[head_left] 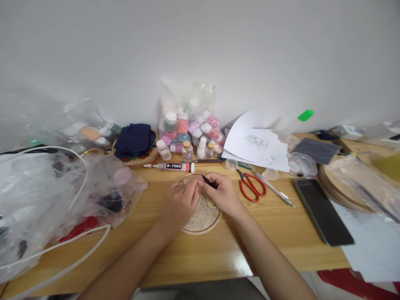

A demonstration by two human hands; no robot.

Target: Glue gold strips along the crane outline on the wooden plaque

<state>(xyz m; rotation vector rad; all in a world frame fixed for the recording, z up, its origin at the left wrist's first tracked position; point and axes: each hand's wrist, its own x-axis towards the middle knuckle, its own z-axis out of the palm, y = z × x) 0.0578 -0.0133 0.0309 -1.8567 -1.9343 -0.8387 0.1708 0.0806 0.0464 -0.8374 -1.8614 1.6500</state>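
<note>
A round wooden disc [201, 223] with a carved or drawn pattern and some gold-coloured lines lies flat on the table. Both hands are over it and hide much of its upper part. In my right hand [225, 195] is a slim black pointed tool that looks like tweezers [208, 181], its tip directed up and left. My left hand [183, 203] is closed, thumb and index finger pressed together close to the fingertips of the right. What the left fingers hold, if anything, is too small to see.
Behind the disc are a B-7000 glue tube [175, 167], small bottles [188, 151] and a bag of bead jars [187, 121]. Red-handled scissors [252, 186], a craft knife [275, 191] and a phone [323, 211] lie right. Plastic bags [62, 200] and a white cable [78, 259] lie left.
</note>
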